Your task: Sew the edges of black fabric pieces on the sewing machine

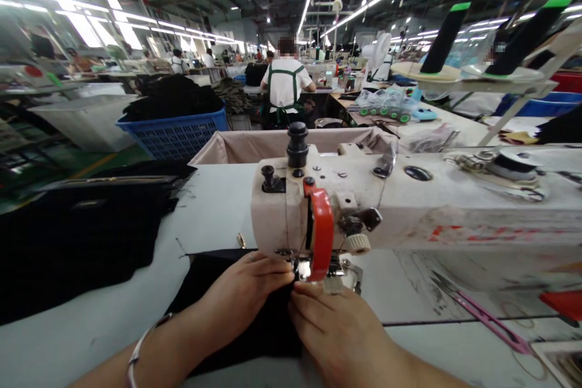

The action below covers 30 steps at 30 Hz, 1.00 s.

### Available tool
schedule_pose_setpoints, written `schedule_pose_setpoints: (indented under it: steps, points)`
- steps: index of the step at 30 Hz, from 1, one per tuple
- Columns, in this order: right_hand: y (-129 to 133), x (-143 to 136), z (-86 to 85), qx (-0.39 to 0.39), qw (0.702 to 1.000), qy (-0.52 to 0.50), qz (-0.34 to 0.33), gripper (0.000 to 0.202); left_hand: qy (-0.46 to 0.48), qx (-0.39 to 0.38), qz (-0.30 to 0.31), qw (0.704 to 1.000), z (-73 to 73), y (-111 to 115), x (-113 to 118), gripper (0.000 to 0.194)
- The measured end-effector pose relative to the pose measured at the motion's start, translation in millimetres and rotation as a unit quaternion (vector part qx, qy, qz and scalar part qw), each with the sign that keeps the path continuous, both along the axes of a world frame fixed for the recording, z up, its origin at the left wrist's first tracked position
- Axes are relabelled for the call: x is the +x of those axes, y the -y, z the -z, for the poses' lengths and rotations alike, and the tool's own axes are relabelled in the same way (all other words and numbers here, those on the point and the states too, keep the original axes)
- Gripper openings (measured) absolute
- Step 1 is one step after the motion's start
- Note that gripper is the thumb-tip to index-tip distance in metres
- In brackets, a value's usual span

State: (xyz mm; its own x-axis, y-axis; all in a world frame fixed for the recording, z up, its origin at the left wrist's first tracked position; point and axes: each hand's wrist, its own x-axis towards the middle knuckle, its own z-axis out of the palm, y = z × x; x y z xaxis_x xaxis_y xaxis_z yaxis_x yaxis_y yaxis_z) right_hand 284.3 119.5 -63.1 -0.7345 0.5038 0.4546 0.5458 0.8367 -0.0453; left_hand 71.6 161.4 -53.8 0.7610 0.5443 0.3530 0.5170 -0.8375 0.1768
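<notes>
Black fabric [245,330] lies on the table under the needle area of a white sewing machine [400,194]. My left hand [245,288] rests on it with fingers together, their tips just left of the presser foot. In front of the foot, my right hand [336,327] presses the fabric near its right edge, fingers close together and partly curled. The red guard [321,233] stands right above the fingertips. Whether either hand pinches the cloth is hidden. A small metal zipper pull [241,241] shows behind the fabric.
More black fabric [91,230] is spread at the left. Pink-handled scissors [488,318] lie at the right. Behind the table are a blue basket [177,133] of dark cloth and a pinkish cloth-lined bin [227,147]. A person [285,85] sits further off; black thread cones [445,39] stand upper right.
</notes>
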Motion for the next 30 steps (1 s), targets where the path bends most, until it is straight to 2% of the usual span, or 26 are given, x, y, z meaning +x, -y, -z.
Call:
schedule_pose_setpoints:
  steps: [10,15,17,19,21,23,25,27,30]
  points:
    - [2.5,1.6,0.2,-0.014,1.0,0.001,-0.003,0.025,0.001,-0.043,-0.02,0.999,0.8,-3.3,-0.5,0.039]
    - [1.7,-0.2,7.5,-0.025,0.999,-0.044,-0.006,0.025,0.008,-0.048,-0.01,0.999,2.9,-2.2,-0.8,0.041]
    - [0.1,2.2,4.9,-0.039,0.998,-0.059,0.001,0.025,0.014,-0.048,-0.012,0.999,2.7,-3.3,0.3,0.041]
    - [-0.8,10.5,-8.0,-0.08,0.995,-0.056,-0.004,0.026,0.001,-0.058,-0.013,0.998,-0.9,-3.0,1.3,0.042]
    - [-0.1,25.1,-30.0,-0.146,0.989,-0.034,-0.007,0.03,-0.038,-0.065,-0.011,0.997,-8.5,1.7,1.2,0.041]
    - [0.9,42.6,-52.2,-0.212,0.977,-0.004,0.019,0.038,-0.083,-0.061,-0.018,0.995,-17.8,12.0,-0.4,0.037]
    - [-0.7,56.8,-63.4,-0.245,0.968,0.022,0.043,0.047,-0.111,-0.055,-0.025,0.992,-25.4,25.5,-2.3,0.051]
    - [-6.8,62.7,-58.7,-0.24,0.968,0.039,0.065,0.044,-0.123,-0.044,-0.018,0.991,-29.4,38.2,-3.1,0.064]
    - [-21.2,56.5,-33.5,-0.193,0.974,0.026,0.116,0.024,-0.115,-0.023,-0.01,0.993,-29.0,48.6,-1.6,0.047]
